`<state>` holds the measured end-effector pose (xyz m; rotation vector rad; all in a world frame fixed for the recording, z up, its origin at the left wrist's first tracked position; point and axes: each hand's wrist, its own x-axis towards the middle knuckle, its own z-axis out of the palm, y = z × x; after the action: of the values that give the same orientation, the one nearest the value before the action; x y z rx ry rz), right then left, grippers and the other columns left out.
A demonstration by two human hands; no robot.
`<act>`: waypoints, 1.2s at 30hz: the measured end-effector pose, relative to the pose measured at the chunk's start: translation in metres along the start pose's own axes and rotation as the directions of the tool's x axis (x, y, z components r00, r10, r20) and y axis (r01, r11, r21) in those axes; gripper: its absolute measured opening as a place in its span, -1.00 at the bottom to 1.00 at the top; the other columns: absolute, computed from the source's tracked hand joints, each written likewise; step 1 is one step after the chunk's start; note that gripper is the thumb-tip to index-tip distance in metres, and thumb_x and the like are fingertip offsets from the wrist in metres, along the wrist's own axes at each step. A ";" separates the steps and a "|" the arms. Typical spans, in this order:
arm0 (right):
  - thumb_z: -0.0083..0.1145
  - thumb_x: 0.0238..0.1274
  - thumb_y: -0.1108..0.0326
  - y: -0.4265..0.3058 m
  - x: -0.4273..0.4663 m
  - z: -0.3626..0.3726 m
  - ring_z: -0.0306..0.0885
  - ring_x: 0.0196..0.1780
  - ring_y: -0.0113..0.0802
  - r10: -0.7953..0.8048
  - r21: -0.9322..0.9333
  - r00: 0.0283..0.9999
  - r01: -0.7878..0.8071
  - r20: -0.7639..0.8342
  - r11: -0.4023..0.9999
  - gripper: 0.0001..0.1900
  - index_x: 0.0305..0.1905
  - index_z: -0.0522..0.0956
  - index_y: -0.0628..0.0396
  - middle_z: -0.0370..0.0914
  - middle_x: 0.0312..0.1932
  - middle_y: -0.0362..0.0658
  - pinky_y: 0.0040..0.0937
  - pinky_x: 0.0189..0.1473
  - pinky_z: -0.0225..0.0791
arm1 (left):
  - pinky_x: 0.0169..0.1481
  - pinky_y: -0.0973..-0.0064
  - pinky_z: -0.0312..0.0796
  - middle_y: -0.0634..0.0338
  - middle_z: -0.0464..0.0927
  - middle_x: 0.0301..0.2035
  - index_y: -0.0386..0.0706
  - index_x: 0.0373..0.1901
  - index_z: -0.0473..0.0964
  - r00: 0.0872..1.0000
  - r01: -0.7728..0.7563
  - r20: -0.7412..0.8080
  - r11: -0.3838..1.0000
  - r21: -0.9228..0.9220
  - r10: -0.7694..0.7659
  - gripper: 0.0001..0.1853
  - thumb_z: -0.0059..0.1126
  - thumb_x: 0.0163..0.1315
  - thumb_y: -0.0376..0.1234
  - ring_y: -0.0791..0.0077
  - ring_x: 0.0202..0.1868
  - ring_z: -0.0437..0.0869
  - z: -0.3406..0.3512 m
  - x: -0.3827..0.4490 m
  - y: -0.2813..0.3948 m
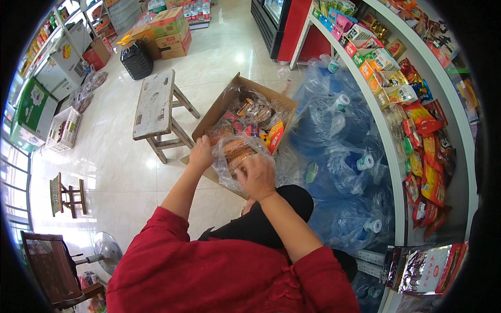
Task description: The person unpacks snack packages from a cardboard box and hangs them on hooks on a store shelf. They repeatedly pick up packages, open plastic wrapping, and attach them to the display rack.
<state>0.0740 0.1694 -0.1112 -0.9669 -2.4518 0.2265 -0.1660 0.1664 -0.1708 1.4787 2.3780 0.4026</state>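
Note:
A clear plastic bag [223,172] with brown packaged food [236,150] inside lies at the near side of an open cardboard box [287,101]. My left hand [202,153] grips the bag's left edge, fingers closed on the film. At the bag's mouth is my right hand [258,174], its fingers bent over the brown food; whether they hold a piece is hidden. Behind the bag, the box contains more wrapped snacks [254,111] and a red and yellow packet [274,136].
A worn wooden stool [154,103] stands left of the box. Large blue water bottles [332,172] wrapped in plastic stand to the right, beside a shelf [377,121] of packaged goods. A dark jug [136,60] and stacked cartons [171,37] are farther back.

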 end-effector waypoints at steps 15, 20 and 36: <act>0.14 0.20 0.38 0.071 0.014 0.021 0.61 -0.18 0.14 0.675 -0.046 0.737 -0.673 0.033 0.738 -0.84 -0.13 0.48 0.09 0.64 -0.29 0.00 0.07 -0.20 0.43 | -0.04 0.21 0.44 0.12 0.66 -0.37 -0.01 -0.18 0.56 0.773 -0.607 0.057 0.711 0.355 0.632 -0.80 0.05 0.28 -0.17 0.17 -0.27 0.72 0.011 0.079 0.118; 0.17 0.19 0.39 0.074 0.013 0.011 0.52 0.00 0.09 0.675 0.198 0.718 -0.646 -0.169 0.737 -0.70 0.02 0.43 0.10 0.53 -0.07 0.04 -0.02 -0.03 0.40 | -0.10 0.20 0.46 0.07 0.61 -0.24 -0.08 -0.15 0.54 0.747 -0.622 -0.067 0.730 0.283 0.662 -0.83 0.04 0.25 -0.36 0.14 -0.16 0.67 -0.015 0.088 0.118; 0.18 0.16 0.49 0.029 -0.177 -0.174 0.47 -0.01 0.02 0.434 0.046 0.890 -0.432 -0.140 0.901 -0.62 0.10 0.45 0.23 0.47 -0.04 0.06 -0.15 0.05 0.38 | 0.11 0.15 0.46 -0.11 0.57 -0.02 -0.32 0.10 0.41 0.890 -0.447 0.207 0.865 0.230 0.405 -0.54 0.14 0.17 -0.33 0.01 0.03 0.63 0.089 0.063 0.088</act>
<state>0.2895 0.0668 -0.0380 -1.4648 -2.0714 0.3088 -0.0848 0.2673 -0.2244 2.0932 2.0333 0.0492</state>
